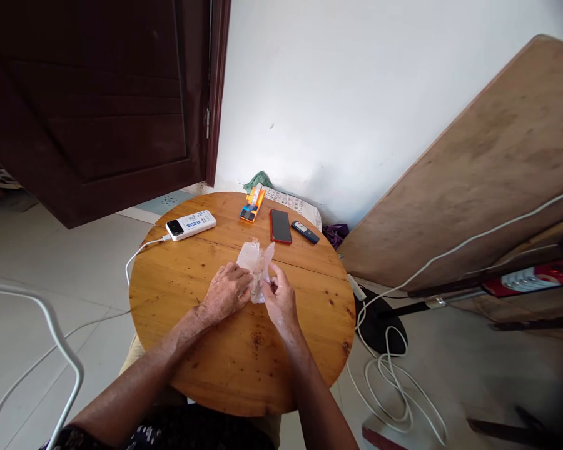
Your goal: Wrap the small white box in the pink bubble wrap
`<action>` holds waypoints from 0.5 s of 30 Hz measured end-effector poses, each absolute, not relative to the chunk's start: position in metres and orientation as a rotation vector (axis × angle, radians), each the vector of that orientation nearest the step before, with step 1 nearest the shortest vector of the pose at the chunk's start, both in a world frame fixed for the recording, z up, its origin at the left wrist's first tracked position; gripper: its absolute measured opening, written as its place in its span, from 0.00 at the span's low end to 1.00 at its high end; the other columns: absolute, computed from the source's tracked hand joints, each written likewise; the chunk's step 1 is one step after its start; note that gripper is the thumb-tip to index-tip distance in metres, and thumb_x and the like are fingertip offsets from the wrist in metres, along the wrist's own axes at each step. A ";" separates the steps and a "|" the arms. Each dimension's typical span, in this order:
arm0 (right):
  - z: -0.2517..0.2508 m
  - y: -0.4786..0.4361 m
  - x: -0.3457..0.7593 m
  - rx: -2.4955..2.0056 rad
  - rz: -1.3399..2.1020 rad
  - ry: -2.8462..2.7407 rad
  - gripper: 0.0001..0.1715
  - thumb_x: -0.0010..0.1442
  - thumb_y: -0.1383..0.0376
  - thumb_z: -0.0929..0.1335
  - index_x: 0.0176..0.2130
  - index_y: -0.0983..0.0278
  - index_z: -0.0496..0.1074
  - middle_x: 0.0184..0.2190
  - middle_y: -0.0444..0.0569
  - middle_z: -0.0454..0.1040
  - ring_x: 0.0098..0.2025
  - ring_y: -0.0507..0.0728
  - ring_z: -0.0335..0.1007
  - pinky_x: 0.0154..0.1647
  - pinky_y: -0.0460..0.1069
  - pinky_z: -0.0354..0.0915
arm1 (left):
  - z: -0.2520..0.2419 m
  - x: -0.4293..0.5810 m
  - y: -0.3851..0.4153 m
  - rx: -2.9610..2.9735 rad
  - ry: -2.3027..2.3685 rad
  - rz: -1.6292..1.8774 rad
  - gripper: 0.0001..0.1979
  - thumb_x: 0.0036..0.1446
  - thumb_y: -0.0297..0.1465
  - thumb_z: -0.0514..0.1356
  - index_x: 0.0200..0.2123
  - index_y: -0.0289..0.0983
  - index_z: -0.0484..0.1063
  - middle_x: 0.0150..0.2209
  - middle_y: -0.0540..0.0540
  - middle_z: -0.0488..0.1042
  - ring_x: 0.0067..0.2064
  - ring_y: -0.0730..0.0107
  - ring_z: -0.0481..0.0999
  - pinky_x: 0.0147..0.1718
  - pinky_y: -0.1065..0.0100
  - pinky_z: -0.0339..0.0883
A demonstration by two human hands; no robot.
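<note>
A crumpled piece of clear bubble wrap [249,254] lies near the middle of the round wooden table, one flap standing up at its right side. My left hand [228,289] rests over its left part, fingers curled down onto the plastic. On the other side, my right hand [279,299] pinches the right edge between thumb and fingers. Whether anything is inside the folds cannot be made out. Beyond the wrap are an orange tape dispenser [252,206], a phone in a red case [280,226] and a small dark blue device [304,232].
A white power bank [192,225] with a cable plugged in lies at the table's [169,300] back left. Behind stand a dark door [122,125] and a white wall. Rightward are a leaning board [460,169], a black stand base [380,319] and a coiled white cable [394,387].
</note>
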State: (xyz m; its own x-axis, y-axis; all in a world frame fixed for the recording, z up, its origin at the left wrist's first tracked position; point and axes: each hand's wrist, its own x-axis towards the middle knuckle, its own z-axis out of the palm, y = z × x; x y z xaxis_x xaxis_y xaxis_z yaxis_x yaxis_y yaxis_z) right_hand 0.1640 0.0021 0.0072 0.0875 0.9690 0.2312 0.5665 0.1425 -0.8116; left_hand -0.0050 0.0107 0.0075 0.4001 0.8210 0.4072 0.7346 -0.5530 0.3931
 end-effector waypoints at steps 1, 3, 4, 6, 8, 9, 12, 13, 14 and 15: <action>0.008 0.003 0.160 -1.525 0.607 -1.593 0.27 0.59 0.62 0.65 0.57 0.65 0.68 0.31 0.47 0.77 0.31 0.55 0.72 0.34 0.48 0.68 | 0.008 -0.005 0.011 2.490 1.404 0.848 0.09 0.58 0.27 0.60 0.40 0.40 0.78 0.46 0.43 0.80 0.48 0.57 0.72 0.49 0.57 0.68; 0.010 0.005 0.153 -1.536 0.599 -1.615 0.27 0.59 0.62 0.65 0.57 0.66 0.69 0.34 0.50 0.79 0.33 0.57 0.74 0.36 0.49 0.69 | 0.010 -0.004 0.010 2.463 1.410 0.835 0.09 0.58 0.26 0.60 0.40 0.40 0.78 0.45 0.43 0.80 0.48 0.57 0.72 0.49 0.57 0.68; 0.010 0.006 0.151 -1.547 0.596 -1.625 0.26 0.60 0.62 0.65 0.56 0.66 0.69 0.35 0.51 0.80 0.34 0.57 0.75 0.37 0.50 0.70 | 0.010 -0.004 0.010 2.447 1.411 0.833 0.09 0.58 0.26 0.60 0.40 0.40 0.78 0.45 0.43 0.80 0.48 0.58 0.72 0.50 0.58 0.68; 0.011 0.006 0.147 -1.566 0.602 -1.636 0.26 0.60 0.62 0.65 0.56 0.67 0.70 0.36 0.53 0.80 0.35 0.58 0.76 0.38 0.50 0.70 | 0.010 -0.004 0.010 2.415 1.412 0.836 0.09 0.58 0.26 0.60 0.40 0.40 0.78 0.45 0.43 0.80 0.48 0.58 0.72 0.50 0.58 0.68; 0.012 0.005 0.145 -1.572 0.634 -1.633 0.25 0.60 0.63 0.65 0.56 0.68 0.70 0.36 0.53 0.81 0.35 0.58 0.77 0.39 0.51 0.71 | 0.010 -0.003 0.010 2.381 1.415 0.849 0.09 0.58 0.26 0.60 0.41 0.40 0.78 0.45 0.43 0.80 0.48 0.57 0.72 0.50 0.59 0.69; 0.013 0.003 0.144 -1.567 0.656 -1.630 0.25 0.61 0.62 0.65 0.56 0.68 0.70 0.35 0.53 0.81 0.36 0.58 0.77 0.39 0.51 0.72 | 0.010 -0.003 0.009 2.365 1.412 0.859 0.09 0.59 0.27 0.60 0.41 0.40 0.78 0.44 0.44 0.81 0.47 0.57 0.72 0.49 0.59 0.69; 0.017 -0.005 0.143 -1.534 0.703 -1.629 0.26 0.64 0.60 0.64 0.57 0.68 0.70 0.39 0.55 0.81 0.39 0.59 0.79 0.41 0.51 0.73 | 0.007 -0.003 0.009 2.308 1.391 0.940 0.13 0.59 0.27 0.59 0.47 0.38 0.76 0.44 0.42 0.80 0.47 0.57 0.73 0.48 0.59 0.70; 0.019 -0.007 0.143 -1.518 0.711 -1.637 0.25 0.65 0.60 0.63 0.58 0.67 0.70 0.40 0.55 0.81 0.41 0.60 0.79 0.43 0.51 0.73 | 0.006 -0.003 0.009 2.283 1.380 0.978 0.15 0.58 0.27 0.59 0.49 0.37 0.75 0.46 0.41 0.80 0.47 0.56 0.73 0.48 0.58 0.70; 0.020 -0.010 0.144 -1.498 0.719 -1.652 0.25 0.65 0.61 0.61 0.58 0.67 0.70 0.42 0.55 0.81 0.42 0.60 0.79 0.44 0.52 0.73 | 0.004 -0.003 0.009 2.253 1.368 1.017 0.18 0.57 0.27 0.59 0.52 0.35 0.73 0.47 0.39 0.79 0.47 0.56 0.73 0.49 0.57 0.70; 0.020 -0.012 0.145 -1.476 0.729 -1.673 0.25 0.66 0.63 0.60 0.58 0.66 0.70 0.43 0.55 0.81 0.43 0.59 0.79 0.45 0.52 0.73 | 0.002 -0.003 0.009 2.219 1.354 1.051 0.20 0.56 0.27 0.60 0.53 0.34 0.72 0.49 0.38 0.78 0.48 0.55 0.73 0.49 0.56 0.71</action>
